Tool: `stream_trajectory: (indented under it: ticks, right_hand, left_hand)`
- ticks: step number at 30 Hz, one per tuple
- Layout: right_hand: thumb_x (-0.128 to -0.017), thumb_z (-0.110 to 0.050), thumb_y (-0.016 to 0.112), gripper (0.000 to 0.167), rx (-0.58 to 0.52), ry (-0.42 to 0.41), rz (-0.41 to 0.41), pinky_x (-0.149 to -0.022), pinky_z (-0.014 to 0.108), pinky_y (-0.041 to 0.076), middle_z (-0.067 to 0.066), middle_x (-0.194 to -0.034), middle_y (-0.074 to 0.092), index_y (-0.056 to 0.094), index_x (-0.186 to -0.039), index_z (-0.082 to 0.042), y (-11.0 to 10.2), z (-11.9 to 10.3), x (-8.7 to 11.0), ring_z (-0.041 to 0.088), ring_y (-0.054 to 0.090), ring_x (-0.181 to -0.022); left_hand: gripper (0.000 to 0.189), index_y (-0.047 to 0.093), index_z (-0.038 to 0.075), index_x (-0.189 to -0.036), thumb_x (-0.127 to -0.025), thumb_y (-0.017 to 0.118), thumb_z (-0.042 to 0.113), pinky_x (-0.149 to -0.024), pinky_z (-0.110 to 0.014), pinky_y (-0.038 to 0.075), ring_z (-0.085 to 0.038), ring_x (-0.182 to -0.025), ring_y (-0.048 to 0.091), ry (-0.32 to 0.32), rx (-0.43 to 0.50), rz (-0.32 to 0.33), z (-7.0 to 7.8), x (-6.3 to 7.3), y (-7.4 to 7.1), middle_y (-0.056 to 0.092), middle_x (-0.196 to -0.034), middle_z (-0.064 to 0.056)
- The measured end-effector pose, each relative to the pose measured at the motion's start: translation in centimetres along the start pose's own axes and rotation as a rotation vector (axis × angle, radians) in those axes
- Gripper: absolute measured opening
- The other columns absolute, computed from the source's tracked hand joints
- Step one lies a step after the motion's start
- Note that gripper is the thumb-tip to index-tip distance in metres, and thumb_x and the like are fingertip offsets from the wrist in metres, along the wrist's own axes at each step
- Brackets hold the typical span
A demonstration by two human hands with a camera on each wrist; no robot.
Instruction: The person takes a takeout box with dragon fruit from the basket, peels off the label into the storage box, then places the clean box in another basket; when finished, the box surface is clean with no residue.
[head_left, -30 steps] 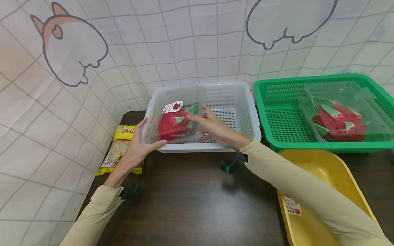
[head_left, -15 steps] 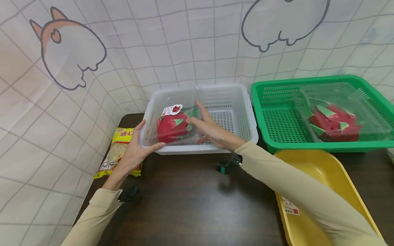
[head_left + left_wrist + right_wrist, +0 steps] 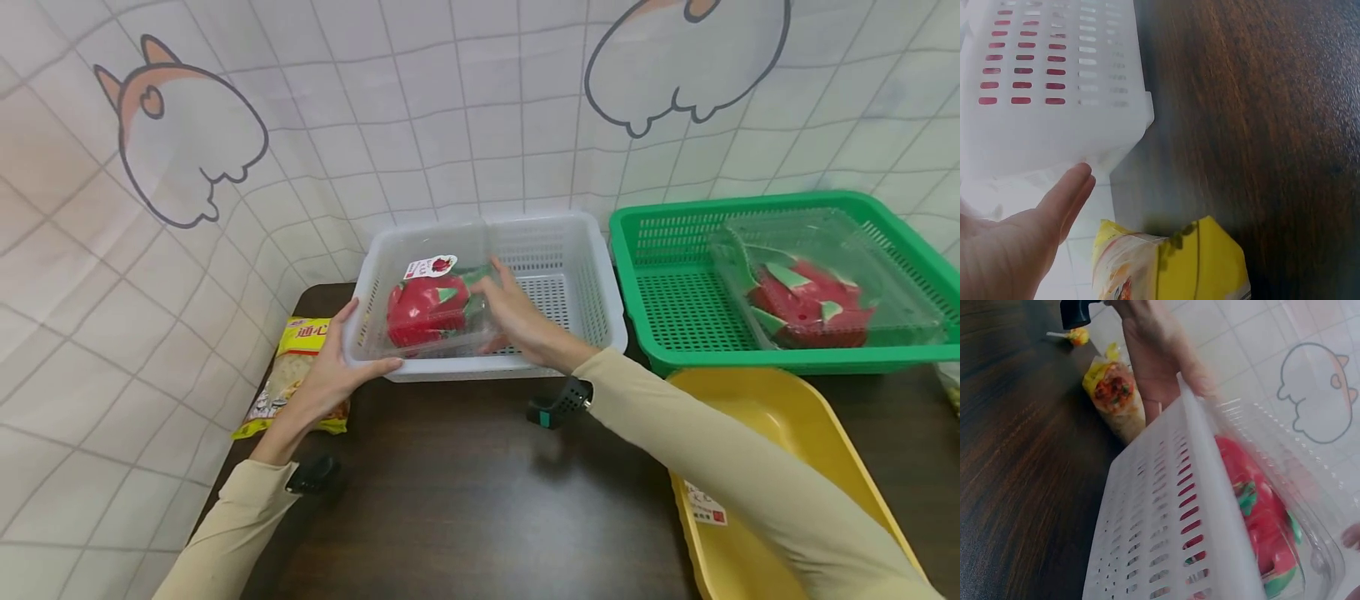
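Observation:
A clear plastic clamshell box (image 3: 420,250) holding a red dragon fruit (image 3: 427,312) with green scales lies in the left part of a white perforated basket (image 3: 547,292). My left hand (image 3: 330,375) grips the basket's front left corner, thumb over the front rim and fingers along the left outer wall. In the left wrist view its straight fingers (image 3: 1069,194) lie against that wall. My right hand (image 3: 521,321) reaches into the basket and holds the box's right end with spread fingers. In the right wrist view, only blurred fingertips (image 3: 1352,536) show at the edge.
Left of the basket lies a yellow food bag (image 3: 300,358). A green basket (image 3: 690,308) at the right carries another boxed dragon fruit (image 3: 810,300). Before it stands a yellow tray (image 3: 757,408), partly under my right sleeve. A patterned curtain (image 3: 465,125) hangs behind.
The head view has shifted slightly. Both hands, the basket and the box keep nearly the same places relative to one another.

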State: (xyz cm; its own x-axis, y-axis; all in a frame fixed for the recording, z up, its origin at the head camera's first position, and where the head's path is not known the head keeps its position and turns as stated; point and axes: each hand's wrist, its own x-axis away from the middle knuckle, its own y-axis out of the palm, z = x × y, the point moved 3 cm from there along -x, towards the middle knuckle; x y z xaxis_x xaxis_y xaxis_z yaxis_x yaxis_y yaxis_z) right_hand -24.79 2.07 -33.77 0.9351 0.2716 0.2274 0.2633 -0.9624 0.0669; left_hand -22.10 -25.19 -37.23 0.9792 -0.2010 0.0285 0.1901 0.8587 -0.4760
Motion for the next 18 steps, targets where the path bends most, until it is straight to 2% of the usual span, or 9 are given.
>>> stream_trajectory:
  ticks: [4, 7, 9, 12, 15, 18]
  right_hand:
    - [-0.108, -0.027, 0.040, 0.074, -0.010, 0.012, 0.010, -0.082, 0.055, 0.061, 0.005, -0.176, -0.007, 0.000, -0.169, -0.022, -0.7, -0.5, 0.5, 0.046, 0.027, -0.151]
    - [-0.109, -0.028, 0.036, 0.071, -0.010, 0.002, 0.007, -0.085, 0.058, 0.060, 0.003, -0.176, -0.008, -0.001, -0.169, -0.020, -1.4, -1.4, 1.2, 0.044, 0.011, -0.157]
    - [-0.110, -0.029, 0.034, 0.070, 0.003, -0.026, 0.004, -0.087, 0.060, 0.059, 0.005, -0.176, -0.007, -0.001, -0.169, -0.020, -2.1, -2.3, 2.0, 0.045, 0.011, -0.157]
    - [-0.110, -0.030, 0.032, 0.069, 0.035, -0.080, -0.025, -0.090, 0.062, 0.057, 0.012, -0.174, 0.003, -0.001, -0.169, -0.021, -3.2, -3.8, 3.3, 0.049, 0.026, -0.151]
    - [-0.109, -0.031, 0.034, 0.068, 0.044, -0.116, -0.047, -0.095, 0.064, 0.054, 0.019, -0.168, 0.015, 0.003, -0.170, -0.025, -4.5, -5.2, 5.0, 0.052, 0.046, -0.137]
    - [-0.108, -0.032, 0.036, 0.067, 0.056, -0.153, -0.062, -0.102, 0.064, 0.050, 0.022, -0.163, 0.025, 0.010, -0.170, -0.028, -5.8, -6.3, 7.0, 0.053, 0.055, -0.127]
  left_hand:
    - [0.104, 0.006, 0.023, -0.168, -0.092, 0.078, 0.024, -0.110, -0.058, 0.045, -0.039, -0.140, 0.038, -0.004, 0.022, -0.014, -0.1, -0.1, 0.3, 0.031, -0.160, -0.017]
    - [0.104, 0.006, 0.022, -0.168, -0.092, 0.078, 0.022, -0.108, -0.055, 0.047, -0.039, -0.138, 0.041, -0.003, 0.027, -0.014, 0.0, -0.1, 0.4, 0.033, -0.159, -0.018]
    - [0.104, 0.007, 0.022, -0.168, -0.092, 0.078, 0.022, -0.107, -0.051, 0.049, -0.038, -0.137, 0.043, -0.002, 0.025, -0.012, 0.0, -0.1, 0.5, 0.033, -0.158, -0.018]
    - [0.104, 0.006, 0.021, -0.167, -0.092, 0.079, 0.022, -0.107, -0.048, 0.049, -0.038, -0.137, 0.044, -0.004, 0.024, -0.003, 0.1, 0.0, 0.4, 0.034, -0.158, -0.018]
    - [0.105, 0.006, 0.021, -0.167, -0.092, 0.079, 0.022, -0.109, -0.047, 0.047, -0.038, -0.137, 0.044, -0.008, 0.030, 0.000, 0.1, 0.0, 0.2, 0.033, -0.159, -0.018]
    - [0.106, 0.005, 0.021, -0.167, -0.092, 0.079, 0.022, -0.110, -0.046, 0.044, -0.038, -0.136, 0.044, -0.011, 0.051, -0.002, 0.0, 0.0, 0.1, 0.034, -0.158, -0.018]
